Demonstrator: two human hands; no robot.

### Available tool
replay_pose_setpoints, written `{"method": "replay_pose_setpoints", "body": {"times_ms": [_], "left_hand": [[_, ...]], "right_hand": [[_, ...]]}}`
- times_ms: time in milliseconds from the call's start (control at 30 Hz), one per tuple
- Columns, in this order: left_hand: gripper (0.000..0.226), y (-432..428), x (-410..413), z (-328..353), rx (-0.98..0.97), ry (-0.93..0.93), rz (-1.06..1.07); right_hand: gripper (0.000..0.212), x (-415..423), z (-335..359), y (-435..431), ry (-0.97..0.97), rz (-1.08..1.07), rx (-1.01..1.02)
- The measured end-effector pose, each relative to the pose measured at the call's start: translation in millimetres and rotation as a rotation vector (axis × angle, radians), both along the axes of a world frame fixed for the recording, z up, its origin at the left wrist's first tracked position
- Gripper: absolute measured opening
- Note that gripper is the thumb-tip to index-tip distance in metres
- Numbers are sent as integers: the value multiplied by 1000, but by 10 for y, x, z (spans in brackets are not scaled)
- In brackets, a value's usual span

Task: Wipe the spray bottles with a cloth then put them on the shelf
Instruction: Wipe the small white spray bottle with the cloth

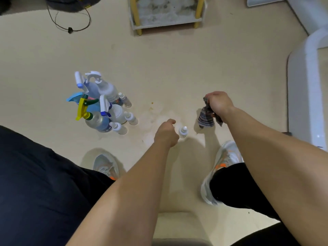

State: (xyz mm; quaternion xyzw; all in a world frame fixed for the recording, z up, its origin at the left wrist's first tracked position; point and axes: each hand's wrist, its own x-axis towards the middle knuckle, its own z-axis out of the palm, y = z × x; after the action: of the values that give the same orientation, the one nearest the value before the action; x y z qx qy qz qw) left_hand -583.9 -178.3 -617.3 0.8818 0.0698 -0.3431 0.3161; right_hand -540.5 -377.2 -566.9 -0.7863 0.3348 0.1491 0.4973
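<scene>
Four small bottles stand on the floor, one beside my curled left hand, grip unclear; my right hand clutches one cloth.

No text, brand or number can be read anywhere. The tall white spray bottle, well to the left of the left grip, carries a label with a dark band low on its body, but the print is too blurred to make out. The clear bottle with the yellow trigger, nearer that grip, has a blue label that is just as illegible.
</scene>
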Motion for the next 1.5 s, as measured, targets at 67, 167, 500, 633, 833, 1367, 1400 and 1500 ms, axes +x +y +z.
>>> {"method": "replay_pose_setpoints", "body": {"times_ms": [67,167,500,633,833,1367,1400,1500], "left_hand": [[72,-43,-67,-130,-4,-4,-20],[76,-122,-76,-304,9,-15,-34],[30,-276,30,-616,-18,-89,-73],[10,-134,103,-491,-118,-104,47],[35,259,417,8,-343,-108,260],[28,937,1011,2601,-1019,-258,348],[26,955,1009,2715,-1050,-262,343],[22,996,1005,3015,-1120,-259,347]], "right_hand": [[18,-96,-202,-60,39,-12,-13],[23,-213,-423,-94,100,-26,-12],[19,-257,-718,-107,191,-56,143],[33,-203,-568,-65,111,-92,209],[36,25,97,136,-103,-105,296],[46,448,2488,961,-679,235,462],[48,444,2543,979,-689,237,445],[37,437,2653,1005,-744,124,496]]}}
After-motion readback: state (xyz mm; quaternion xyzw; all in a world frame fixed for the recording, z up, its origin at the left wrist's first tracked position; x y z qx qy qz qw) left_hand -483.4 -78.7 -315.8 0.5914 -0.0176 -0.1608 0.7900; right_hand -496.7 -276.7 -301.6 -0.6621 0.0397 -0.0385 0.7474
